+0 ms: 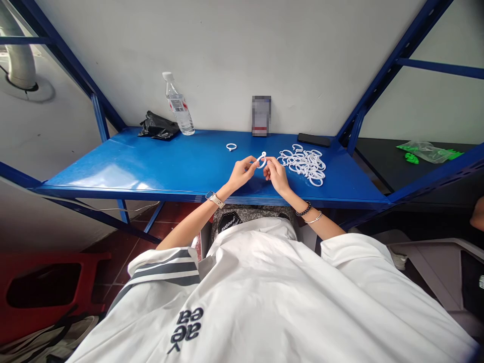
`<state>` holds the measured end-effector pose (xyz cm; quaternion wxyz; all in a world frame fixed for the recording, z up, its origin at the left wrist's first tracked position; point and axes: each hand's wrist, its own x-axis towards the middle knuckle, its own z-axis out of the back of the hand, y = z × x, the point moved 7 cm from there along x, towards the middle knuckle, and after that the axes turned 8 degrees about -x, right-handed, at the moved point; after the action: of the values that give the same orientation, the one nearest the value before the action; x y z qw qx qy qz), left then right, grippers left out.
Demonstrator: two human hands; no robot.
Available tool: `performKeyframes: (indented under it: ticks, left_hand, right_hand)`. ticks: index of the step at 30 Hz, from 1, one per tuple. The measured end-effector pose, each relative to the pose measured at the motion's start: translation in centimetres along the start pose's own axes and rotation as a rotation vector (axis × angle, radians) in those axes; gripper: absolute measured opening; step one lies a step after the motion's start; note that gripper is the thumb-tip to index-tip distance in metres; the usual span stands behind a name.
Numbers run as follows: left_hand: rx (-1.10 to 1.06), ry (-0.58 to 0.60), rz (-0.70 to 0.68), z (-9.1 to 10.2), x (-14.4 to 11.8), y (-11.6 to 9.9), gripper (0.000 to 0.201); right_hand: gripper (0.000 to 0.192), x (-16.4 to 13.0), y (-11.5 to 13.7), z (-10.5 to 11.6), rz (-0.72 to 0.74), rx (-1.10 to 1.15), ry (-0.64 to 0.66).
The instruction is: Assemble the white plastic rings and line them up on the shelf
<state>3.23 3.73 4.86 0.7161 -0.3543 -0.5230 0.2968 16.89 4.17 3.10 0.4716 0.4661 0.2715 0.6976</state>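
From the head view, I report one white plastic ring with a small round tab (pixel 260 165) raised just above the near edge of the glossy blue counter (pixel 181 161), between both hands. I record the left hand (pixel 243 172) grasping it between thumb and fingertips. The right hand (pixel 277 174) has curled fingers at the ring's right side; I cannot tell whether they pinch it or merely touch.

Fingertips cover part of the ring's band. Overlap in the heap of white plastic rings (pixel 307 164), right of the right hand, defeats my count. The upright rectangular object (pixel 261 116) against the wall is pixelated and unreadable. Another person's hand (pixel 478 216) is cut off at the right edge.

I find the held ring tilted, its tab pointing away from the wearer, toward the wall; its apparent long axis runs from near left to far right. A loose white ring (pixel 231 149) lies farther back, to the left.
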Motion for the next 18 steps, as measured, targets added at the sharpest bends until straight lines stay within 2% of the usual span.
performKeyframes:
  ticks: [10, 18]
  left_hand:
    - [0.029, 0.009, -0.01, -0.03, 0.08, 0.15, 0.048]
    - [-0.026, 0.052, -0.046, -0.33, 0.25, 0.48, 0.046]
  right_hand:
    - [0.039, 0.21, -0.51, 0.03, 0.026, 0.023, -0.04]
    - [0.045, 0.27, -0.42, 0.23, 0.069, 0.049, -0.071]
